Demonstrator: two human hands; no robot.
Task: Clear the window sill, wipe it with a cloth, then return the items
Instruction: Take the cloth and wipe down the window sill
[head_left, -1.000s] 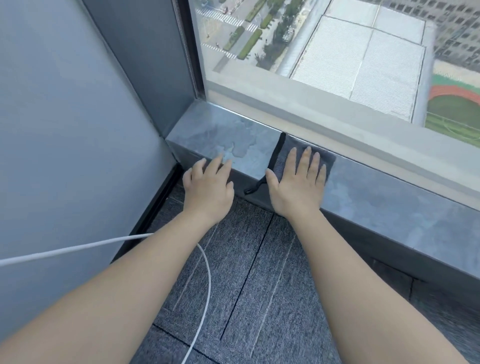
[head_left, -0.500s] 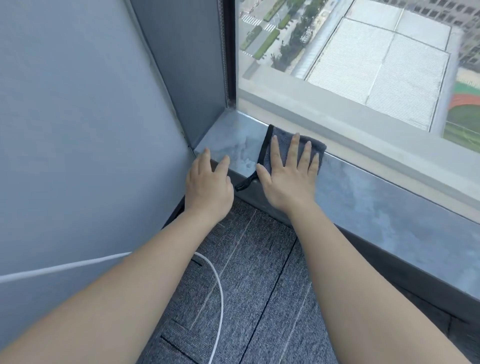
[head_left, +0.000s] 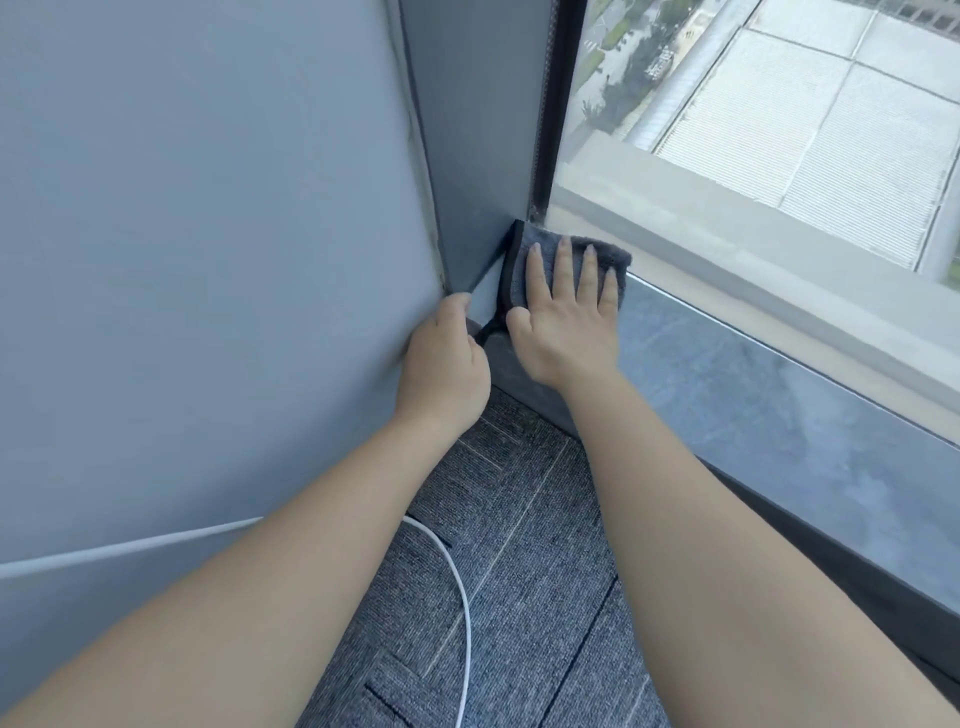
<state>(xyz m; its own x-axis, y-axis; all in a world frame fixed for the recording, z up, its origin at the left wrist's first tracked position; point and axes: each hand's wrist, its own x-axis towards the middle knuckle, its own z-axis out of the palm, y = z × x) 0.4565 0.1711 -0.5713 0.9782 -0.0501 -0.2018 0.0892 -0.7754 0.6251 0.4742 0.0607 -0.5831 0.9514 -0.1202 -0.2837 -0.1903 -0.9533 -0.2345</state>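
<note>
Since earlier, cloth (head_left: 550, 260) slid into sill (head_left: 779, 405) corner. Right hand (head_left: 566, 317) presses it, fingers flat; left hand (head_left: 447, 358) curled beside, grip unclear. Risk: corner bunches cloth, leaving residue.

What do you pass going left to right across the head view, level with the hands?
Grey wall panel → left hand → right hand pressing the grey cloth → bare window sill.
</note>
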